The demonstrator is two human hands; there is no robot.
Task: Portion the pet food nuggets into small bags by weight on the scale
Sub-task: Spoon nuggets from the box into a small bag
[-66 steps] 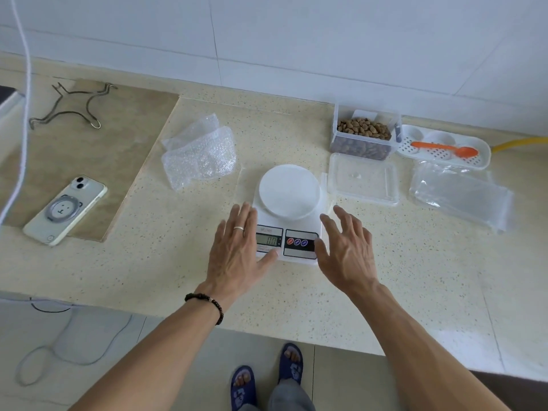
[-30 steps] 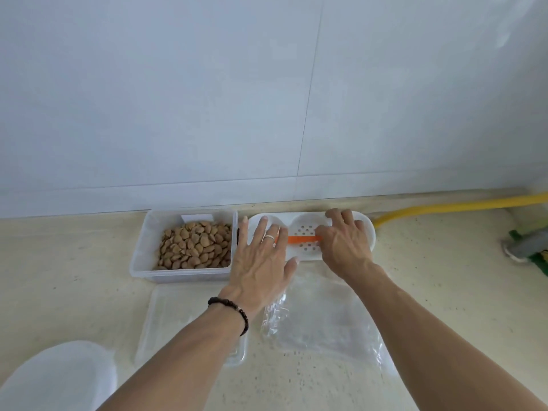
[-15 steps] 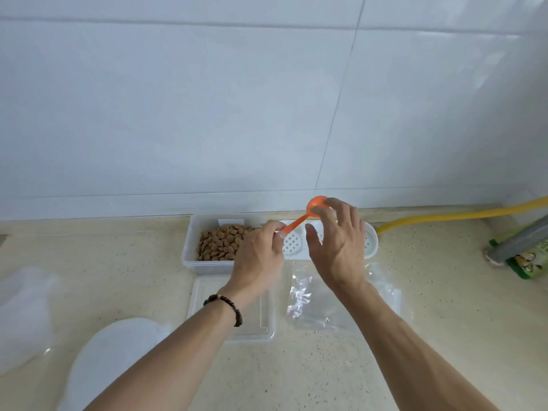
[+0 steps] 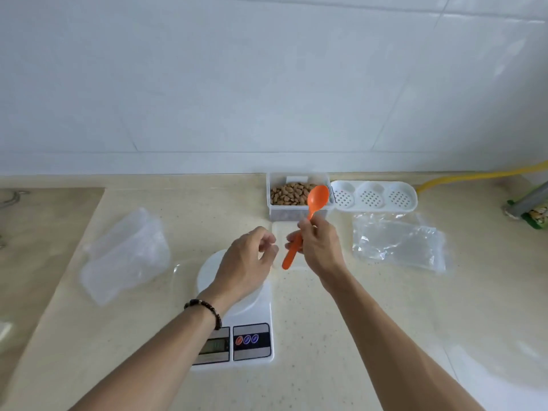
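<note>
Spoon is out of its tray. Half a second back both hands were lifting the orange spoon [image 4: 308,223] at the perforated white tray [image 4: 374,197]; now the right hand [image 4: 318,247] alone grips its handle, bowl up, above the counter [image 4: 341,321]. The left hand [image 4: 246,262] has let go: it hovers over the scale [image 4: 234,330] platform, fingers loosely curled, nothing in them that I can see. The view has also come back from the wall to the scale.

Judgement: the tool is fetched and scooping can start, but no bag sits on the platform yet, so one likely has to go there first.

Containers:
- Clear tub [image 4: 298,192] at 12 o'clock from the scale, lid off, roughly half full of brown nuggets [image 4: 289,194]. Spoon bowl is in front of its right edge, not in it.
- Flat clear lid [image 4: 280,232] just in front of the tub, mostly hidden by the hands.
- White tray at 1 o'clock, its three cups bare.
- Stack of clear bags [image 4: 397,241] at 2 o'clock, flat, none filled.
- Bubble wrap [image 4: 124,256] at 9 o'clock.

Scale display is on; digits too blurred to read.
</note>
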